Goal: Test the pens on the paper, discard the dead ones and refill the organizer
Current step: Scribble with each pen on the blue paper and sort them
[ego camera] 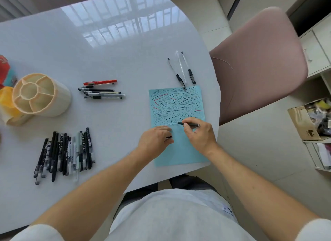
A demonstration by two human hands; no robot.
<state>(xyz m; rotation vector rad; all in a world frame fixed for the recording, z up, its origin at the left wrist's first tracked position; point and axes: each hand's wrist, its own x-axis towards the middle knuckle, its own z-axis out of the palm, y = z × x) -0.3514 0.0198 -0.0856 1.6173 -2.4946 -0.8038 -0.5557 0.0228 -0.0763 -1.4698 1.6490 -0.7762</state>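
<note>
**Pen under test on the blue sheet**

The right hand [198, 135] pinches a slim dark pen [189, 124], its long axis running nearly left-right, tip pointing left onto the scribbled light-blue paper sheet [179, 156] by the white table's [107, 52] right edge. The left hand [155, 140] presses the sheet, fingers curled around what looks like a small black cap [169, 137]. Testing is underway; next comes judging the stroke, then recapping and sorting the pen.

white table [116, 43] | blue paper [180, 151] | organizer [42, 95] | pen pile [65, 153] | pen groups [102, 90]
</note>
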